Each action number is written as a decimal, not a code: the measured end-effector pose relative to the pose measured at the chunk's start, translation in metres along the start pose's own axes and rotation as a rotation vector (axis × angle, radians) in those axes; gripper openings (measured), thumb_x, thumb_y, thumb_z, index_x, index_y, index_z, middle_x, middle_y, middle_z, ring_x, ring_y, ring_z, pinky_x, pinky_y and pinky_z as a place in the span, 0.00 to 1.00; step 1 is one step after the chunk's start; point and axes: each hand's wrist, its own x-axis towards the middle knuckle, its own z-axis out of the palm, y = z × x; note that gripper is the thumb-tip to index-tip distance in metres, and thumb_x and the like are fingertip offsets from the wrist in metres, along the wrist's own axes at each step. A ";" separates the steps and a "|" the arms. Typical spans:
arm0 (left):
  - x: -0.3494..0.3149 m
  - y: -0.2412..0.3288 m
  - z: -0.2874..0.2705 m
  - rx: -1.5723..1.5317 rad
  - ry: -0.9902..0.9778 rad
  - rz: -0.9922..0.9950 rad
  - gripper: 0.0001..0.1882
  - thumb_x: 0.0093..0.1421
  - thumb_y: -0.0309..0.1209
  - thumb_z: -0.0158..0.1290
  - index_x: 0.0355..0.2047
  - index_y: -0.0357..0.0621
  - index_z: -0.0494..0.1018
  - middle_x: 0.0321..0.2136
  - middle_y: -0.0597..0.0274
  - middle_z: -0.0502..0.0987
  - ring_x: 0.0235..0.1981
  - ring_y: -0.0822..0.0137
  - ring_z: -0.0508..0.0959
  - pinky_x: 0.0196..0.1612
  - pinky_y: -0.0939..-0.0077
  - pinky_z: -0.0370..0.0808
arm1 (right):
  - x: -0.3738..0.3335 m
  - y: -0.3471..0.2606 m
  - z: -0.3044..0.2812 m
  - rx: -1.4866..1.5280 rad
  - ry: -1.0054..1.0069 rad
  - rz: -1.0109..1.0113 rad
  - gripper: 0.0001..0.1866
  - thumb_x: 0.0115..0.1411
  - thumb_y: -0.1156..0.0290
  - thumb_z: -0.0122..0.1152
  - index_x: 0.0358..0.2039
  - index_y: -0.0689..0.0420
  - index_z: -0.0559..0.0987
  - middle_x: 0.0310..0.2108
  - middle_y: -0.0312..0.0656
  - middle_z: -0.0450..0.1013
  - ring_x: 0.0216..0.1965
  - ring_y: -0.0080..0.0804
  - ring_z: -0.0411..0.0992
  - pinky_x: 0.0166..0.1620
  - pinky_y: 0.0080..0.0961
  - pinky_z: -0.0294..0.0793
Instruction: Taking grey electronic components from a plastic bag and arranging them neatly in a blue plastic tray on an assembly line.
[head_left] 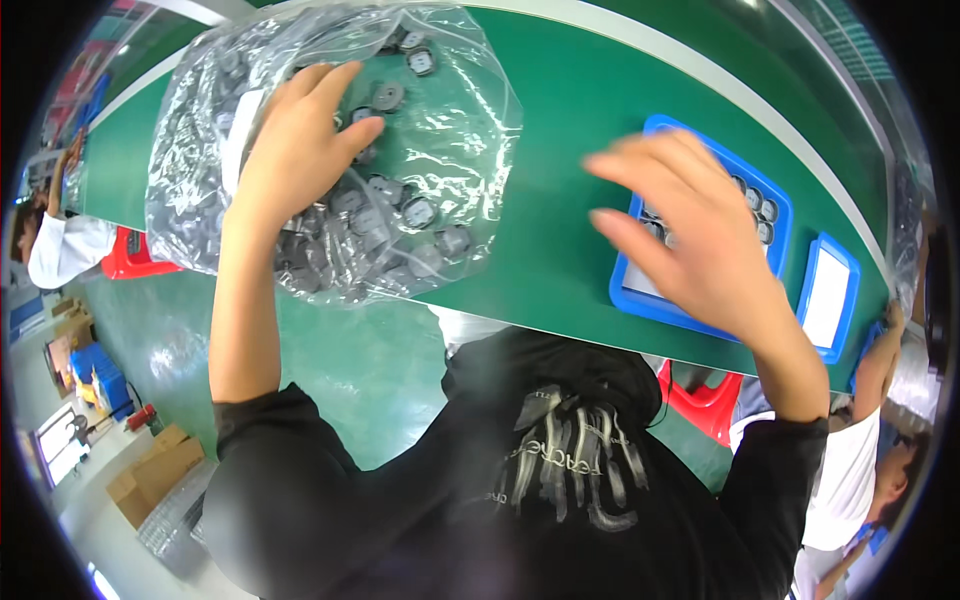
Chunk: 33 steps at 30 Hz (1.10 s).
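While green tabletop (560,110) bears clear bag (430,140), red seats (135,262) stand nearby.

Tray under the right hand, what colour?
Blue tray, best seen in the head view.

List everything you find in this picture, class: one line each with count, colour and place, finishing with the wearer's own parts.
table: one, green, across the upper view
plastic bag: one, clear, on the table's left part
larger tray: one, blue, on the table's right part
smaller tray: one, blue with white inside, farther right
round parts: many, grey, in the bag; several in the larger tray
stools: two, red, below the table edge, left and right
cardboard boxes: several, brown, lower left
co-workers: at least two, white tops, far left and right
black shirt: one, bottom centre
left hand: one, bare, over the bag
right hand: one, bare, blurred, over the larger tray
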 end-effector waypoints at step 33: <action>-0.027 0.064 0.015 -0.249 -0.008 -0.095 0.10 0.53 0.24 0.65 0.37 0.38 0.80 0.28 0.57 0.74 0.26 0.61 0.75 0.34 0.68 0.74 | 0.087 0.039 0.085 -0.059 -0.134 -0.056 0.09 0.58 0.72 0.61 0.40 0.56 0.78 0.38 0.43 0.75 0.46 0.46 0.75 0.47 0.43 0.78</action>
